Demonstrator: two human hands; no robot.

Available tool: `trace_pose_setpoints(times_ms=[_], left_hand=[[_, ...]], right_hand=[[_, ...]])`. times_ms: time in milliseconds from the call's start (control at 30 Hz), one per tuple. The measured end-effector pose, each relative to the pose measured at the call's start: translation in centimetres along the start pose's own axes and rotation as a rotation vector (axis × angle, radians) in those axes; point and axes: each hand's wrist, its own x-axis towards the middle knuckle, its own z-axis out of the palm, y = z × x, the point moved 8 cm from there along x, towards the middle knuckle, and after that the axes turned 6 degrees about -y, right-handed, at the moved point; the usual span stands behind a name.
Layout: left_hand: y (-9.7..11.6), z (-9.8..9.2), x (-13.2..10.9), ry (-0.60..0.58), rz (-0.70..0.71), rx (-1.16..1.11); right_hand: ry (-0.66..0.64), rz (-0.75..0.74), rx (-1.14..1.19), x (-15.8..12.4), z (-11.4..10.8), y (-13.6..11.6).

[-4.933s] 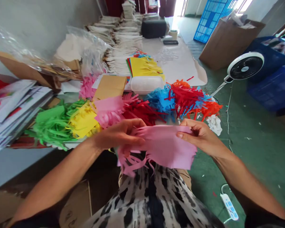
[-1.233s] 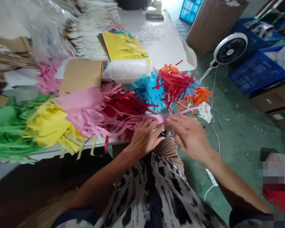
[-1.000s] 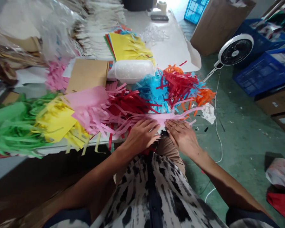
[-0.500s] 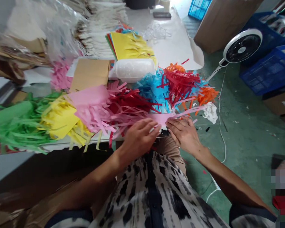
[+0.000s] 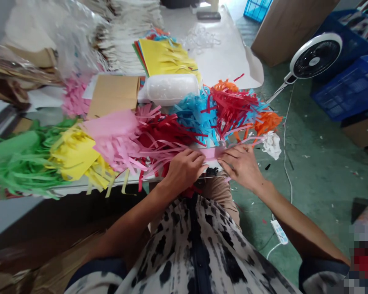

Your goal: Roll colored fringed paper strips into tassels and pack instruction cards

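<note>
My left hand (image 5: pixel 184 171) and my right hand (image 5: pixel 241 165) meet at the table's near edge, both gripping a pink fringed paper sheet (image 5: pixel 211 153). Much of that sheet is hidden under my fingers, and its thin strips trail over the pile. Just beyond my hands lies a heap of fringed paper in dark red (image 5: pixel 162 136), pink (image 5: pixel 110 136), sky blue (image 5: pixel 194 116), bright red (image 5: pixel 233 108) and orange (image 5: pixel 268 122). Yellow (image 5: pixel 73 157) and green (image 5: pixel 21 161) fringes spread to the left.
A white foam-wrapped package (image 5: pixel 168 90), a kraft envelope (image 5: pixel 112 96) and a stack of yellow-topped paper (image 5: pixel 168 57) lie beyond the heap. To the right stand a white floor fan (image 5: pixel 315 55) and blue crates (image 5: pixel 349 94); a power strip (image 5: pixel 279 231) lies on the green floor.
The pink sheet has dropped from mid-air to the table's edge and is now bunched. My hands have moved closer together, and my view has tilted further down.
</note>
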Motion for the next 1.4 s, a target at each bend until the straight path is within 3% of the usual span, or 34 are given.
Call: trace_pose_setpoints(times_ms=[367,567,800,1033,1133,1233,1300,1400], left_hand=[[-0.8,-0.5,-0.7,-0.028,-0.097,-0.012],[-3.4,-1.1,-1.3,-0.046,-0.305,-0.069],[-4.4,-0.6,-1.4,-0.087,-0.436,-0.032],[-4.4,-0.4,-0.9,-0.076,-0.435,0.025],[-4.1,-0.4,-0.8,-0.071,-0.431,0.094],[-3.2,-0.9,-0.6,0.001,-0.338,0.149],[-1.9,-1.0,-0.4,0.051,-0.159,0.166],[-0.3,-0.3,-0.3,0.01,0.084,0.188]], right_hand=[[-0.069,-0.005,0.11,0.4,-0.1,1.1],[-0.093,0.13,0.259,1.2,0.3,2.8],[-0.214,0.325,0.124,1.7,1.4,3.5],[-0.258,0.336,-0.044,2.4,1.8,3.3],[-0.217,0.313,-0.114,2.2,1.5,2.6],[-0.069,0.289,-0.207,1.9,0.4,1.6],[0.012,0.211,-0.227,1.6,0.1,0.6],[0.028,0.059,-0.186,0.8,0.6,-0.4]])
